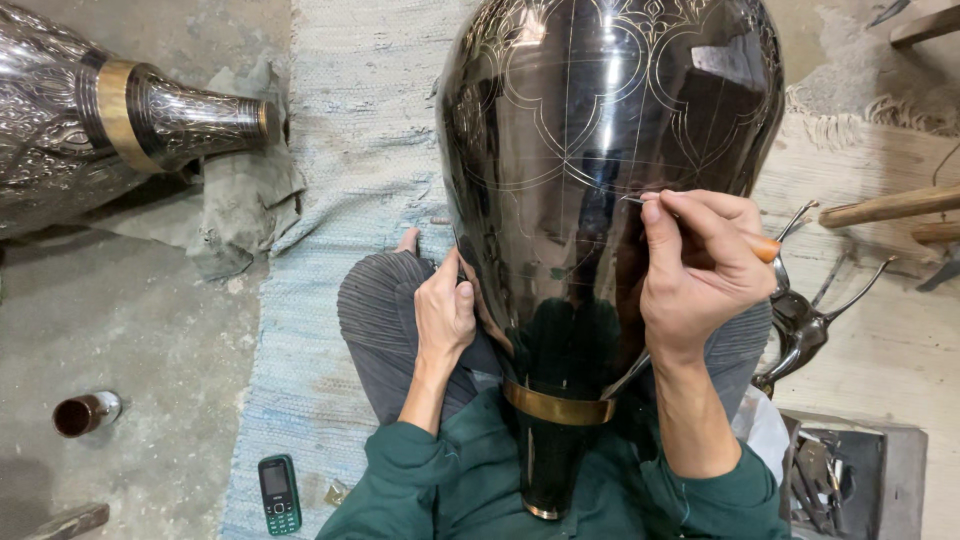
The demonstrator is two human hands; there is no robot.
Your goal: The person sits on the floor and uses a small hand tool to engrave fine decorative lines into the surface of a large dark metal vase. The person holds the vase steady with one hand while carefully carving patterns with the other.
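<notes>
The big dark vase [600, 170] lay across your lap at centre frame, its top cut off by the upper edge and its neck hidden low between your sleeves. Your right hand [700, 265] pinched an engraving tool [765, 247] against its surface; your left hand [443, 315] pressed curled fingers to its left flank. A second vase [120, 120] filled the upper left, with a phone [279, 493] on the mat [340, 200] at lower left.

A large dark metal vase [600, 180] at frame centre is steadied by the left hand [445, 315] and scribed with an engraving tool [700, 228] held in the right hand [700, 270].
</notes>
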